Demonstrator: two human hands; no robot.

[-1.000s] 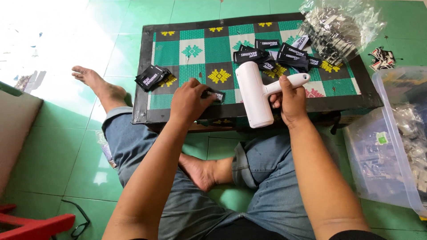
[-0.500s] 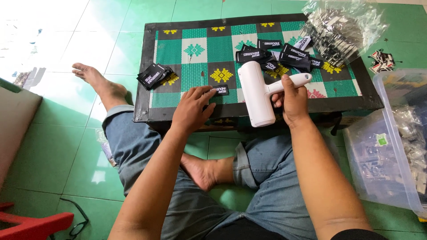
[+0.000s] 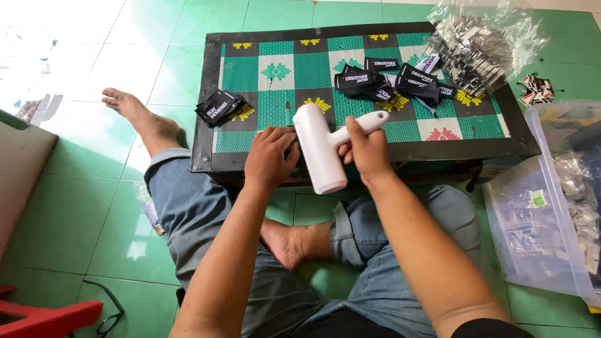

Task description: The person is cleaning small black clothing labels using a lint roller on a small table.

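My right hand [image 3: 366, 149] grips the handle of a white lint roller [image 3: 319, 150], whose fat cylinder lies across the near edge of a low table [image 3: 350, 153] topped with a green, black and yellow patterned mat. My left hand [image 3: 270, 156] rests fingers-down on the mat just left of the roller, pressing on something small and dark that the fingers mostly hide. A small stack of black fabric labels [image 3: 218, 106] lies at the table's left edge. More black labels [image 3: 391, 81] are spread near the table's far middle.
A crumpled clear plastic bag of labels [image 3: 479, 47] sits at the table's far right corner. A clear plastic bin [image 3: 551, 206] stands on the green tiled floor at my right. My crossed legs in jeans are under the table's near side. A red stool [image 3: 44, 316] shows at lower left.
My left hand drew back toward the table's near edge and closer to the roller. The roller slid slightly toward me with my right hand still on its handle.
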